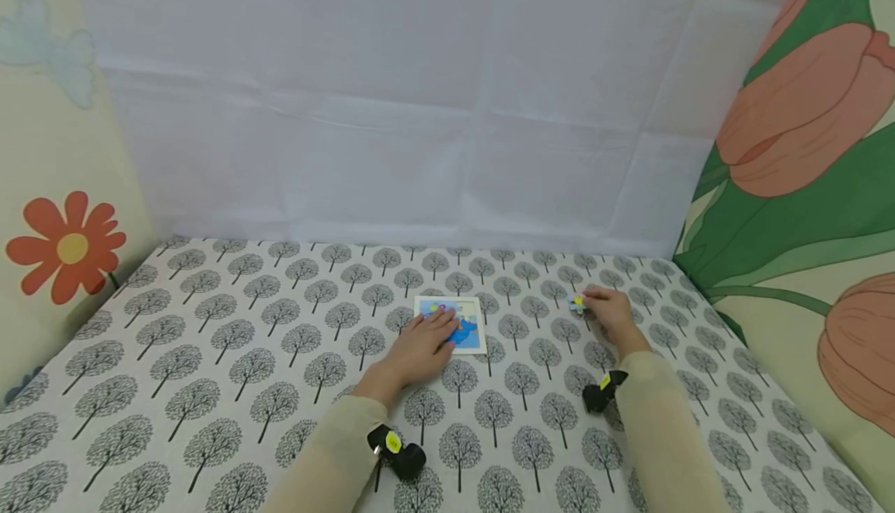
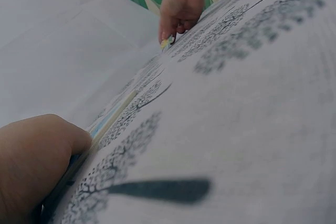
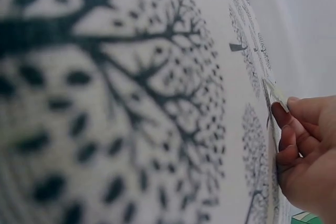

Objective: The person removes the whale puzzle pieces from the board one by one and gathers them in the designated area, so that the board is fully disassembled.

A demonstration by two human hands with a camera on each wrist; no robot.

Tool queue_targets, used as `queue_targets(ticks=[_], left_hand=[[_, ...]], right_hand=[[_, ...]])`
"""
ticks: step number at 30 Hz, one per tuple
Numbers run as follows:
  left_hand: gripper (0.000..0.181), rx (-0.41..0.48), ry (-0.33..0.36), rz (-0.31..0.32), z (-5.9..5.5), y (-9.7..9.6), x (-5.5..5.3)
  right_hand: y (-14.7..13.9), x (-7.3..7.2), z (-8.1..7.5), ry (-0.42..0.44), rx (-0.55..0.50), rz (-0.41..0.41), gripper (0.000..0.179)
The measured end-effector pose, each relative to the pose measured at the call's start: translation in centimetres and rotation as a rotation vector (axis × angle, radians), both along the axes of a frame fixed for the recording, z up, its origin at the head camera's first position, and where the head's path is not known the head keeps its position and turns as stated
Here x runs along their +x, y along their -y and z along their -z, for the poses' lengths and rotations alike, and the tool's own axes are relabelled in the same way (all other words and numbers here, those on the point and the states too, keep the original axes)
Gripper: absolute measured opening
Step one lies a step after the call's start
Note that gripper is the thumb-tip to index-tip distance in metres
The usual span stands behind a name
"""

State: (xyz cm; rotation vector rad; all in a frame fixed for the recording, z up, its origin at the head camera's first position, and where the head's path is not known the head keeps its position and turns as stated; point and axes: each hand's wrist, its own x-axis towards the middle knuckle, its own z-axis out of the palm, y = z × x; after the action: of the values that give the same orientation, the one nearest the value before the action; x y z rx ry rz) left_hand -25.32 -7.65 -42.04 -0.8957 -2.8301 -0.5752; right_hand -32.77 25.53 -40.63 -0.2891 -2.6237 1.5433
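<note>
My left hand [image 1: 419, 346] lies over a small square picture puzzle [image 1: 481, 334] with a pale border and a mostly blue picture. Its fingers stretch across the left half of the picture and hide part of it. The left wrist view shows the thumb right at the edge of the board [image 2: 113, 117]. To the right, my right hand [image 1: 615, 319] pinches a small puzzle piece [image 1: 576, 304] coloured yellow, white and blue. In the right wrist view the piece [image 3: 276, 92] is seen edge-on between thumb and finger, low over the cloth.
A white cloth [image 1: 280, 389] printed with dark trees covers the table. Behind it hangs a plain white sheet [image 1: 391, 124]. Painted flower walls [image 1: 804, 109] stand on both sides. A black wrist camera [image 1: 402, 455] is strapped on each sleeve.
</note>
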Motion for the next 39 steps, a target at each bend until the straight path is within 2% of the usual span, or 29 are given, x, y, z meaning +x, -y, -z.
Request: queue_targets(ticks=[8, 19, 26, 39], left_hand=[[0.043, 0.002, -0.004, 0.001, -0.1, 0.0, 0.0], [0.043, -0.002, 0.006, -0.004, -0.1, 0.0, 0.1], [0.043, 0.006, 0.010, -0.002, -0.2, 0.0, 0.1], [0.042, 0.035, 0.007, 0.003, -0.2, 0.0, 0.0]], right_hand=[[0.1, -0.2, 0.2, 0.023, -0.009, 0.037, 0.030], [0.1, -0.1, -0.2, 0.024, 0.003, 0.025, 0.030], [0.2, -0.2, -0.2, 0.043, 0.009, 0.070, 0.030], [0.3, 0.2, -1.1, 0.042, -0.032, 0.084, 0.031]])
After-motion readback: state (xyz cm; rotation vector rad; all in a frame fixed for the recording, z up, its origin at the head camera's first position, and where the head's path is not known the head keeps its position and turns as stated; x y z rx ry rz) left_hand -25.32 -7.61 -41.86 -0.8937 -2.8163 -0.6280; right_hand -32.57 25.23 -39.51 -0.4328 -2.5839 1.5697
